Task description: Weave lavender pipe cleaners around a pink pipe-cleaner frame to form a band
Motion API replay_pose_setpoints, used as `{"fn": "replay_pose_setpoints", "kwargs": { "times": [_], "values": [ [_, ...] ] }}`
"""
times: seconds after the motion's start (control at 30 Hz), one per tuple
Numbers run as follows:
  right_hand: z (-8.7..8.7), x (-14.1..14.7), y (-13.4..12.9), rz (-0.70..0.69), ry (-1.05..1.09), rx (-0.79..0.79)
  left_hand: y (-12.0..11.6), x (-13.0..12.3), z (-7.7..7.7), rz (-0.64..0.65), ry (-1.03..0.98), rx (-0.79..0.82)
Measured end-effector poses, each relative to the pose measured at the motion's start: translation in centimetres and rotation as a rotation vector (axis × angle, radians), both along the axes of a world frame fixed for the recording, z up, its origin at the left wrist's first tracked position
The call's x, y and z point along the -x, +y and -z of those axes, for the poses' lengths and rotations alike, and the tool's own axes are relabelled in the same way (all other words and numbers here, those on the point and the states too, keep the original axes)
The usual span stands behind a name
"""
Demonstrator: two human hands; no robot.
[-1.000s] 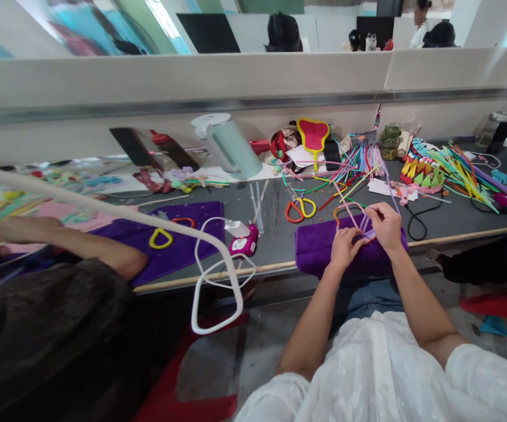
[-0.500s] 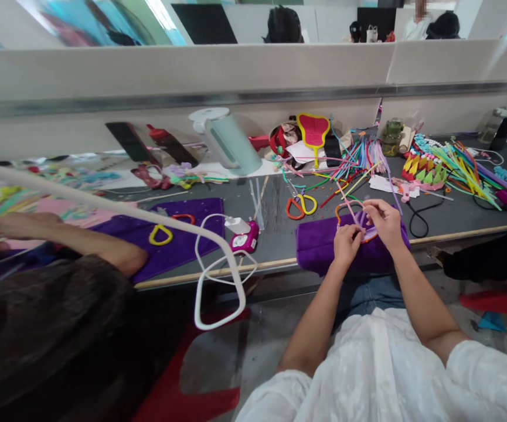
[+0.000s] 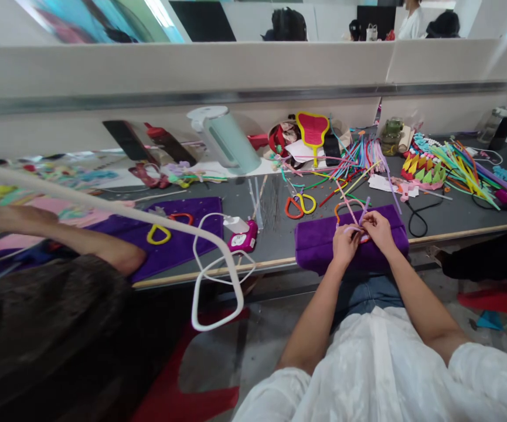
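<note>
Above the purple cloth [image 3: 317, 246], the person's left hand [image 3: 344, 245] and right hand [image 3: 378, 230] both pinch a pipe-cleaner piece [image 3: 364, 211]; it sits between them, stems poking beyond the cloth's far edge.

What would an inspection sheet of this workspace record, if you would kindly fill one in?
Surface: grey table, purple cloth at its front edge.
Things in hand: pink stem and lilac stem, above the cloth.
Clutter: scissors, coloured stems heaped farther back.
Hands: left hand and right hand close together, fingers on the stems.
Cables: white cable looped past the table edge; black cord looped right of the cloth.
Surroundings: co-worker's arm at left, partition behind the table.
</note>
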State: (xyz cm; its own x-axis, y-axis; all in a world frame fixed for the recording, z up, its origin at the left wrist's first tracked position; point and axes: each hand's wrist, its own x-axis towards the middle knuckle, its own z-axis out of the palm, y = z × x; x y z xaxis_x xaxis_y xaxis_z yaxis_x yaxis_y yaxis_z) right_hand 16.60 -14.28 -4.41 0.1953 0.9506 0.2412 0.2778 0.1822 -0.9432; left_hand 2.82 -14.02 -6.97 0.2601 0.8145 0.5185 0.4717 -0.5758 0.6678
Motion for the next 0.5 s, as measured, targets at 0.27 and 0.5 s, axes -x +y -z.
{"fn": "replay_pose_setpoints", "kwargs": {
  "times": [0.27, 0.5],
  "values": [
    [0.1, -0.5, -0.6, -0.158, -0.08, -0.063, 0.1, 0.1, -0.1, 0.035, -0.024, 0.065],
    [0.9, -0.4, -1.4, 0.002, -0.093, -0.024, -0.3, 0.3, -1.2, -0.069, -0.196, 0.035]
  ]
}}
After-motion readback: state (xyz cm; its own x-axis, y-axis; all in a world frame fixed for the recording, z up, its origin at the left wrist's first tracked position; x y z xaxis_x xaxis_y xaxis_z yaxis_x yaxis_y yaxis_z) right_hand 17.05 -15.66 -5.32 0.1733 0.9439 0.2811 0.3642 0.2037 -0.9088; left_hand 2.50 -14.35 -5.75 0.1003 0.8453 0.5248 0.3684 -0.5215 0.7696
